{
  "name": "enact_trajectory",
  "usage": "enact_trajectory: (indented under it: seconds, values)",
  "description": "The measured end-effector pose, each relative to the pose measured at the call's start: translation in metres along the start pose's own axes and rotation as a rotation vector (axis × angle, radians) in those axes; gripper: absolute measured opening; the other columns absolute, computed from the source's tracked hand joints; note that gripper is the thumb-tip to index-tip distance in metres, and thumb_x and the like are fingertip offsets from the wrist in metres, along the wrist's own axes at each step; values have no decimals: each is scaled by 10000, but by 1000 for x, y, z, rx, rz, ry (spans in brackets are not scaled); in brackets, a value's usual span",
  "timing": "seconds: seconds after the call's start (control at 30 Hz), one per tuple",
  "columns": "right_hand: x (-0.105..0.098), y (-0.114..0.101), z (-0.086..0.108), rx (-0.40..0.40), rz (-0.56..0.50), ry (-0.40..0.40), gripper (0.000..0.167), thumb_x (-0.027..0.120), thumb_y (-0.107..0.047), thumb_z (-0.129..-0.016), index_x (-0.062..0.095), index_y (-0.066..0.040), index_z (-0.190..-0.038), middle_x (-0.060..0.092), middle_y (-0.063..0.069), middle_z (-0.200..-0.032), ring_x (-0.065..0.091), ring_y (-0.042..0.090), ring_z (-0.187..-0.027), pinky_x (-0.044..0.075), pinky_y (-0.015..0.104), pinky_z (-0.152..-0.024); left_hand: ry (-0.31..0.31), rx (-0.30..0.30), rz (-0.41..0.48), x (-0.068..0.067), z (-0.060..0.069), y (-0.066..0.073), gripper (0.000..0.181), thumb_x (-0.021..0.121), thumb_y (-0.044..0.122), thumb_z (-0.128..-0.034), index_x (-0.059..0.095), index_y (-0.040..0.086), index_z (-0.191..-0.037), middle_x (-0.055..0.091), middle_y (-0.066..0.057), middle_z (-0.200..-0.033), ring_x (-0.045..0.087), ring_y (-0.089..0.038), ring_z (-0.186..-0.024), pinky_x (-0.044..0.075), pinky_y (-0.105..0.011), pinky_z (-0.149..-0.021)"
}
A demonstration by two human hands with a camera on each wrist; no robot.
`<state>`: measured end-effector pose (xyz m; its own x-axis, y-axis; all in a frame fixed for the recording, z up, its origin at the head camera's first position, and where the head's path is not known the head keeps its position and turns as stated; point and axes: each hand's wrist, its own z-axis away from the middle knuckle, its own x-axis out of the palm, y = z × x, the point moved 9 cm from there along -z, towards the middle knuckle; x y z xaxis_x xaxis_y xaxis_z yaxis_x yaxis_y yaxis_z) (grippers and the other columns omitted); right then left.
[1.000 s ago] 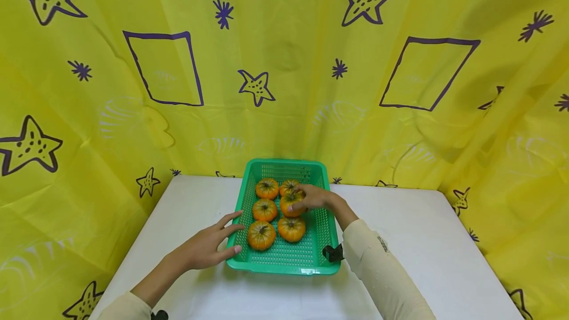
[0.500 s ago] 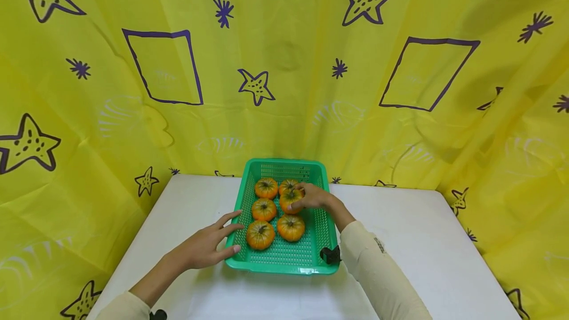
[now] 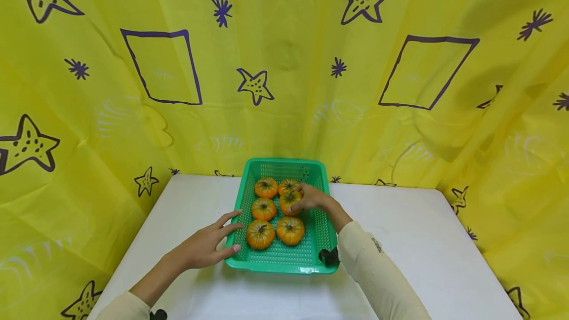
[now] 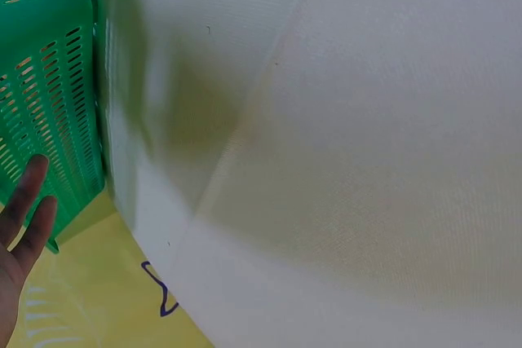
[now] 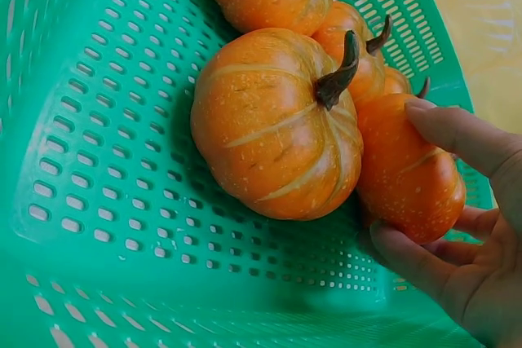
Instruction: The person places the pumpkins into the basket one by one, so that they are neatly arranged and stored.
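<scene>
Several small orange pumpkins lie in two rows inside a green plastic basket [image 3: 284, 269]. My right hand [image 3: 311, 198] reaches over the basket's right side and grips a pumpkin [image 3: 288, 203] in the middle of the right-hand row. In the right wrist view, thumb and fingers hold that pumpkin [image 5: 408, 170] from opposite sides, beside a nearer pumpkin [image 5: 273, 128] with a dark curved stem. At the basket's left rim is my left hand [image 3: 206, 246], its fingers spread and loosely extended. The left wrist view shows two fingertips [image 4: 41, 209] against the basket's outer wall [image 4: 61, 112].
The basket stands on a white table [image 3: 391, 241], near its back edge. A yellow curtain [image 3: 284, 127] with starfish drawings hangs behind and along both sides. Black wrist-camera mounts [image 3: 329, 257] sit at the sleeves, the right one over the basket's front right corner.
The gripped pumpkin rose very slightly, then came down again beside its neighbours. My left hand stays at the basket rim, and the other pumpkins look nearly unmoved.
</scene>
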<state>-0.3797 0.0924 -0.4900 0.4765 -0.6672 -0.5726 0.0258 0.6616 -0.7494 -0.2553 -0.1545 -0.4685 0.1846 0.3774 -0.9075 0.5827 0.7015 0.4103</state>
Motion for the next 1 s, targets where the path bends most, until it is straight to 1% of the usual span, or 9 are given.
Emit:
enact_trajectory:
  seconds: [0.13,0.3,0.43,0.63,0.83,1.0]
  values:
    - [1,0,1,21,-22,6,778,848,-159,-807,419,18,-1431,431,292,-1443,663,276,-933,565,459,-871,0,-2,-3,-1,0,0,572,532,530,-1003,523,171,-1448,273,-48,-1644,607,-337,-1253,544,-526,-918]
    - [2,2,3,63,-6,14,813,861,-165,-790,413,19,-1443,442,279,-1434,656,260,-898,559,456,-878,1,3,-1,-1,-1,1,572,534,525,-1004,522,164,-1448,274,-50,-1643,603,-335,-1259,540,-525,-930]
    - [4,4,4,96,-8,4,828,861,-176,-791,401,11,-1453,434,267,-1443,657,257,-905,554,453,-894,0,7,2,-1,-1,1,574,532,526,-1004,520,165,-1449,272,-48,-1644,602,-335,-1261,539,-526,-932]
    - [6,4,4,106,-27,-2,746,861,-158,-789,432,-12,-1382,434,258,-1420,662,302,-922,554,455,-887,4,10,-2,-1,-2,1,571,527,535,-1004,520,175,-1447,271,-50,-1645,613,-325,-1247,545,-517,-922]
    - [10,7,2,111,-43,-9,698,861,-147,-787,454,-22,-1341,431,260,-1423,663,302,-930,560,454,-884,-2,7,2,0,-1,0,574,521,541,-1005,519,177,-1449,269,-42,-1647,608,-327,-1253,543,-521,-921]
    - [12,11,-1,123,-96,-21,662,853,-117,-798,469,-13,-1327,416,257,-1442,661,304,-1011,563,446,-906,6,8,-4,-1,0,0,564,525,538,-1004,523,185,-1445,276,-38,-1644,612,-324,-1249,543,-519,-922]
